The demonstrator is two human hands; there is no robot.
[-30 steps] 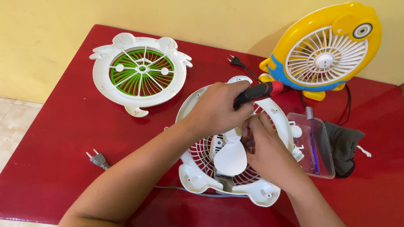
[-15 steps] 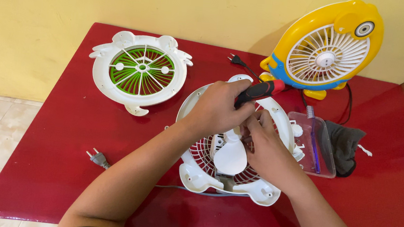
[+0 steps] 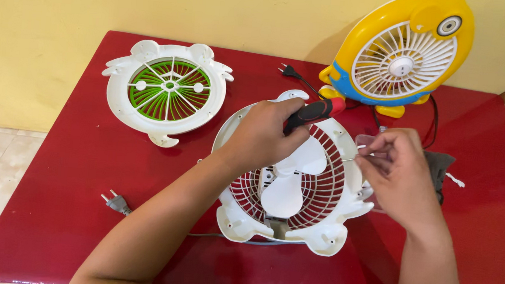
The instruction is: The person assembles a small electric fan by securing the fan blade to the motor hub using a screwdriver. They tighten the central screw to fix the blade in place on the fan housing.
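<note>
Left hand [image 3: 263, 134] clenched round the red-and-black screwdriver [image 3: 313, 112], resting on the white fan housing [image 3: 290, 176] at table [image 3: 70, 164] centre, blades up for access. Right hand [image 3: 399, 171] at 3 o'clock of the housing, fingertips pinched on something thin and pale, too small to identify. Detached green-and-white grille [image 3: 166, 91] at 10 o'clock; yellow fan [image 3: 401, 50] at 1 o'clock

Our left hand [image 3: 265, 136] is curled into a fist with knuckles up, forearm stretched forward. Just beside it, our right hand [image 3: 399, 171] hovers, thumb and fingertips [image 3: 367, 152] pinched together.
</note>
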